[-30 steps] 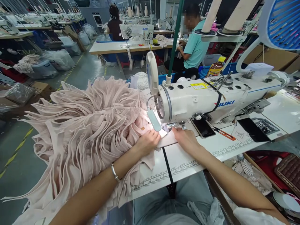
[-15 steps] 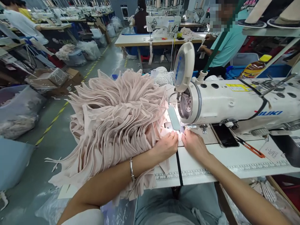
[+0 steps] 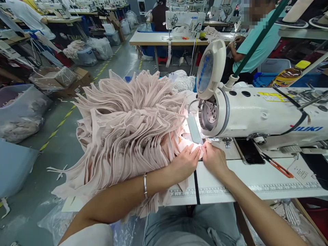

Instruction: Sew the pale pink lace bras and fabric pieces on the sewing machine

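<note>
Under the lit needle area of a white sewing machine [image 3: 246,109] lies a pale pink fabric piece [image 3: 188,143]. My left hand [image 3: 186,163] rests on it, fingers stretched out and slightly apart, pressing it down. Close beside, my right hand [image 3: 214,159] pinches the piece's right edge between thumb and fingers. The needle and presser foot are mostly hidden behind a small grey-green guard [image 3: 194,128]. A large heap of joined pink fabric pieces [image 3: 123,136] spreads over the table's left side, against my left forearm.
Right of my hands lie a phone [image 3: 248,150], orange-handled snips [image 3: 279,165] and a paper tag [image 3: 302,167]. A printed ruler [image 3: 225,189] runs along the table's front edge. Behind the machine stands a bottle [image 3: 287,75]; a co-worker in a turquoise shirt [image 3: 258,44] sits beyond.
My left hand's fingers have straightened from a pinch to lie over the fabric. The right hand stays at the fabric edge. The view has shifted slightly, moving the machine rightward in frame.
</note>
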The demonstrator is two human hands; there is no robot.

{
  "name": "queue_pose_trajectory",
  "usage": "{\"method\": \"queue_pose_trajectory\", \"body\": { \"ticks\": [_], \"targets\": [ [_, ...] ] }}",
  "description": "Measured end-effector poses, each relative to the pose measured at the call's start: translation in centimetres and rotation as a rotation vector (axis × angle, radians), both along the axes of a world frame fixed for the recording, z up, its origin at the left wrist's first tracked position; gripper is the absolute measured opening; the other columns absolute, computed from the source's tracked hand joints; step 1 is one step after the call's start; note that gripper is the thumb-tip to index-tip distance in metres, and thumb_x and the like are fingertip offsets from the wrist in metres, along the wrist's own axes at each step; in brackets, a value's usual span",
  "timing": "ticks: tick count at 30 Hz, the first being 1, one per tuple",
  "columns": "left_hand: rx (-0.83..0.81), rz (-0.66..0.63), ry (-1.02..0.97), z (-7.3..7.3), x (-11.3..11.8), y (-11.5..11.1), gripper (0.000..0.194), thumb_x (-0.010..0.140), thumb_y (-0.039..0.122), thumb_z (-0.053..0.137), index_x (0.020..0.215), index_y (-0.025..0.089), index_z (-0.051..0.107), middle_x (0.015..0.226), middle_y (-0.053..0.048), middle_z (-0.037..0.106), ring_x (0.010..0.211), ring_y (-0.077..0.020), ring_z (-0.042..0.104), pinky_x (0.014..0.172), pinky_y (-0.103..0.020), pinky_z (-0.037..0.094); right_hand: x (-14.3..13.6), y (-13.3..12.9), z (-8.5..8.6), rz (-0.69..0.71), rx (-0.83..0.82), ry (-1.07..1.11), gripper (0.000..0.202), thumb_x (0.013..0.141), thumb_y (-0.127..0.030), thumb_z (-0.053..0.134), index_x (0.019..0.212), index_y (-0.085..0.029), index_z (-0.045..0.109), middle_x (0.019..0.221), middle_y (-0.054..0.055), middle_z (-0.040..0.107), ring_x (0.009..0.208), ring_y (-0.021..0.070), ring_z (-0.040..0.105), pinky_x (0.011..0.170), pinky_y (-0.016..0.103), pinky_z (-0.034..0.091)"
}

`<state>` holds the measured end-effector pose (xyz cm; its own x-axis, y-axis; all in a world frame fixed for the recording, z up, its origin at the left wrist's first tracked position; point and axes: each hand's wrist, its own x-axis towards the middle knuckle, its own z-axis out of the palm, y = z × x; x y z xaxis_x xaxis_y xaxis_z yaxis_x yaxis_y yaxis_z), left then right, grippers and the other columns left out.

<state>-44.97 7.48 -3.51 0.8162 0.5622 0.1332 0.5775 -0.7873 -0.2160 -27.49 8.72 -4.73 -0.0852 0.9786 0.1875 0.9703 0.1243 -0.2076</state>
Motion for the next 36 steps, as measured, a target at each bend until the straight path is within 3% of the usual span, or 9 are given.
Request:
{"method": "queue_pose_trajectory", "body": {
  "ticks": [7, 10, 13, 16, 21, 25, 28, 31, 36],
  "targets": [
    [0.069, 0.003, 0.030, 0.8, 0.1, 0.2, 0.048, 0.098, 0.003, 0.033, 0.143, -0.001, 0.048, 0.145, -0.019, 0.056, 0.139, -0.0287, 0.051, 0.114, -0.040, 0.043, 0.5, 0.1, 0.5, 0.047, -0.052, 0.065, 0.019, 0.096, -0.023, 0.038, 0.086, -0.021, 0.054, 0.062, 0.002, 0.063, 0.056, 0.0198, 0.057, 0.054, 0.028, 0.031],
    [0.088, -0.041, 0.005, 0.9, 0.1, 0.5, 0.044, 0.099, 0.001, 0.031, 0.137, -0.001, 0.053, 0.140, -0.019, 0.059, 0.134, -0.0276, 0.055, 0.113, -0.040, 0.043, 1.9, 0.0, 0.7, 0.209, -0.090, 0.181, 0.016, 0.098, -0.027, 0.041, 0.093, -0.021, 0.055, 0.072, 0.003, 0.066, 0.066, 0.0202, 0.062, 0.059, 0.029, 0.043],
    [0.127, -0.078, -0.028, 0.6, 0.1, 0.7, 0.041, 0.099, 0.001, 0.031, 0.133, -0.003, 0.054, 0.134, -0.020, 0.063, 0.128, -0.0251, 0.059, 0.116, -0.039, 0.041, 3.4, -0.3, 0.2, 0.428, 0.059, 0.235, 0.021, 0.099, -0.035, 0.049, 0.111, -0.021, 0.058, 0.103, 0.010, 0.069, 0.098, 0.0244, 0.065, 0.083, 0.038, 0.053],
    [0.175, -0.087, -0.039, 0.4, 0.1, 0.6, 0.039, 0.099, 0.000, 0.030, 0.132, -0.002, 0.052, 0.130, -0.020, 0.064, 0.125, -0.0234, 0.061, 0.117, -0.040, 0.040, 4.0, -0.6, -0.9, 0.520, 0.301, 0.191, 0.030, 0.100, -0.033, 0.052, 0.127, -0.021, 0.057, 0.121, 0.012, 0.067, 0.116, 0.0265, 0.059, 0.099, 0.044, 0.050],
    [0.141, -0.088, -0.118, 0.5, 0.1, 0.6, 0.032, 0.098, -0.002, 0.031, 0.117, 0.002, 0.057, 0.111, -0.016, 0.067, 0.110, -0.0228, 0.064, 0.104, -0.037, 0.049, 3.2, -0.8, -1.5, 0.546, 0.436, 0.051, 0.036, 0.101, -0.023, 0.050, 0.136, -0.019, 0.057, 0.121, 0.010, 0.071, 0.105, 0.0235, 0.061, 0.094, 0.039, 0.052],
    [0.022, 0.022, -0.236, 0.7, 0.1, 1.0, 0.025, 0.100, 0.002, 0.034, 0.104, 0.012, 0.056, 0.102, -0.010, 0.065, 0.097, -0.0207, 0.063, 0.096, -0.037, 0.051, 2.7, -0.5, -0.9, 0.531, 0.428, -0.014, 0.029, 0.102, -0.024, 0.049, 0.123, -0.014, 0.066, 0.115, 0.011, 0.071, 0.103, 0.0241, 0.060, 0.095, 0.038, 0.051],
    [-0.002, 0.099, -0.193, 0.9, 0.0, 1.3, 0.022, 0.098, 0.002, 0.037, 0.097, 0.013, 0.056, 0.093, -0.008, 0.065, 0.086, -0.0211, 0.062, 0.086, -0.037, 0.052, 2.4, -0.3, -0.7, 0.442, 0.407, -0.085, 0.028, 0.101, -0.023, 0.047, 0.115, -0.016, 0.071, 0.104, 0.011, 0.071, 0.099, 0.0264, 0.059, 0.088, 0.040, 0.050],
    [-0.049, 0.013, -0.135, 1.2, 0.2, 1.4, 0.019, 0.097, 0.002, 0.043, 0.096, 0.012, 0.059, 0.090, -0.007, 0.067, 0.083, -0.0202, 0.062, 0.076, -0.033, 0.052, 2.3, -0.2, -0.8, 0.411, 0.397, -0.157, 0.037, 0.098, -0.008, 0.040, 0.117, -0.017, 0.070, 0.100, 0.011, 0.071, 0.095, 0.0252, 0.060, 0.083, 0.038, 0.048],
    [0.011, -0.074, -0.169, 0.6, 0.9, 1.5, 0.025, 0.100, 0.003, 0.038, 0.108, 0.007, 0.061, 0.105, -0.012, 0.070, 0.102, -0.0219, 0.066, 0.092, -0.035, 0.052, 2.9, 0.2, -1.1, 0.464, 0.408, -0.192, 0.040, 0.098, -0.006, 0.036, 0.122, -0.015, 0.067, 0.115, 0.011, 0.073, 0.104, 0.0246, 0.064, 0.093, 0.040, 0.047]
  ]
}}
